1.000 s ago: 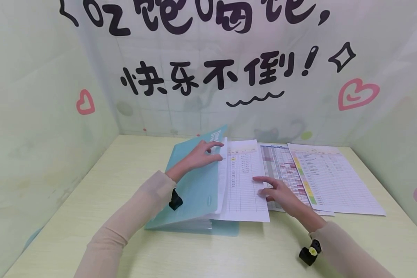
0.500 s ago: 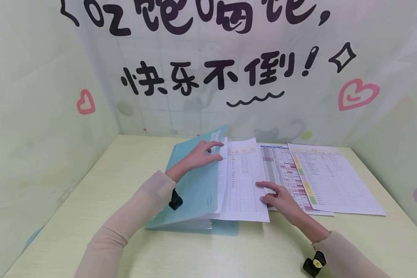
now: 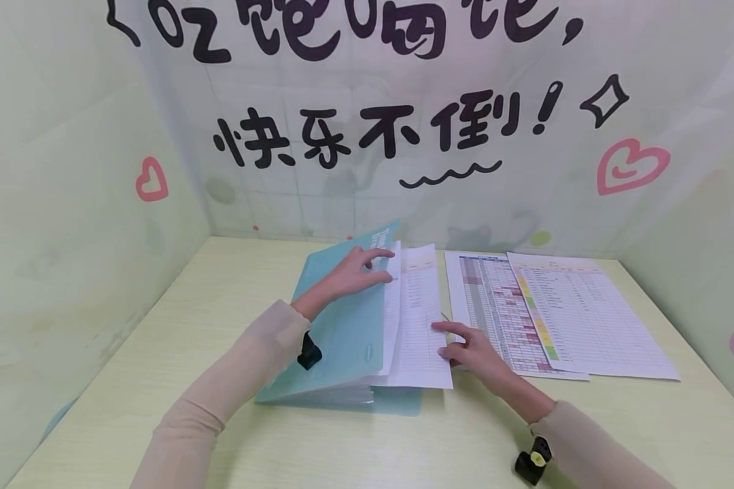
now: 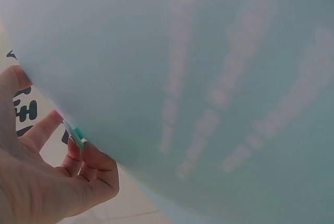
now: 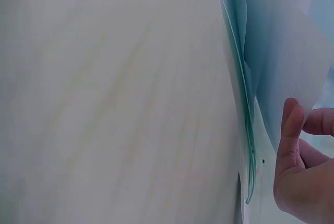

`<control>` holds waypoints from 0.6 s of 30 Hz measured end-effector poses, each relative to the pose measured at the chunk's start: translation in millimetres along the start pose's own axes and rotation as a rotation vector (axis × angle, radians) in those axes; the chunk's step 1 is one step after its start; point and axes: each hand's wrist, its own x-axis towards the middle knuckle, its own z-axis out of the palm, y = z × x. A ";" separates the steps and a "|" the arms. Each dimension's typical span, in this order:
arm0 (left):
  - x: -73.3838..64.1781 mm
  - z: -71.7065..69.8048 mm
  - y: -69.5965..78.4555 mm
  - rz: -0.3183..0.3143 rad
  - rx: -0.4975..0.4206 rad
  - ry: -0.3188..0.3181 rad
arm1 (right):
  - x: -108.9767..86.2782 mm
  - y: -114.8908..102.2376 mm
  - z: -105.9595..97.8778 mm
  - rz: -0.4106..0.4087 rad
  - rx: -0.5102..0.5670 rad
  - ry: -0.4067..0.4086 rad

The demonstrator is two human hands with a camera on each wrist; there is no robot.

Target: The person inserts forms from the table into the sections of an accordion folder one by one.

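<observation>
A lettered backdrop (image 3: 367, 204) rises behind the pale bench (image 3: 171, 326). Midway along it, the teal folder (image 3: 342, 322) stands part-open, a white sheet (image 3: 421, 326) jutting rightward. Beyond, a lined sheet (image 3: 593, 319) overlaps a colour-blocked chart (image 3: 495, 309), partly screened by the right hand (image 3: 476, 356), pinching the white sheet's edge. The left hand (image 3: 356, 274) pinches the folder's cover edge.

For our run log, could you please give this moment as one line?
left hand: holds teal folder open | right hand: pinches printed sheet | sheet: partly inside folder | two other sheets: overlap on table
</observation>
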 end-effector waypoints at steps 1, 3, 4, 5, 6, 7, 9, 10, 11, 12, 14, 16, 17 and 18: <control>-0.2 -0.1 0.1 0.000 -0.002 0.000 | 0.7 -0.5 1.4 0.003 -0.005 0.000; -0.4 -0.3 0.4 -0.002 -0.003 0.001 | 2.2 -1.3 4.0 0.009 -0.014 -0.005; -0.8 -0.4 0.7 -0.004 -0.003 0.001 | 2.9 -1.9 5.3 0.009 -0.018 -0.012; -1.0 -0.6 0.9 -0.005 -0.001 0.002 | 3.6 -2.6 6.5 0.011 -0.023 -0.018; -1.4 -0.7 1.3 -0.007 -0.001 0.002 | 4.5 -3.0 7.6 0.015 -0.029 -0.024; -1.6 -0.8 1.5 -0.010 0.000 0.002 | 5.6 -3.1 8.7 0.016 -0.030 -0.032; -2.1 -1.0 2.0 -0.016 0.002 0.003 | 8.4 -3.2 10.7 0.018 -0.037 -0.048; -2.3 -1.2 2.0 -0.017 0.002 0.003 | 10.0 -3.3 11.8 0.019 -0.041 -0.056; -2.5 -1.3 2.0 -0.018 0.001 0.003 | 11.7 -3.1 12.8 0.018 -0.047 -0.063; -2.4 -1.3 1.5 -0.015 0.002 0.003 | 13.6 -2.9 13.7 0.018 -0.048 -0.071; -2.4 -1.4 0.9 -0.009 0.003 0.006 | 17.3 -2.2 15.8 0.013 -0.053 -0.083; -2.2 -1.4 0.3 -0.001 0.005 0.008 | 20.6 -1.7 18.0 0.010 -0.059 -0.094; -2.1 -1.3 0.0 0.002 0.005 0.010 | 21.9 -1.3 19.3 0.008 -0.062 -0.098; -1.9 -1.3 -0.3 0.006 0.006 0.011 | 23.2 -0.7 20.6 0.009 -0.064 -0.100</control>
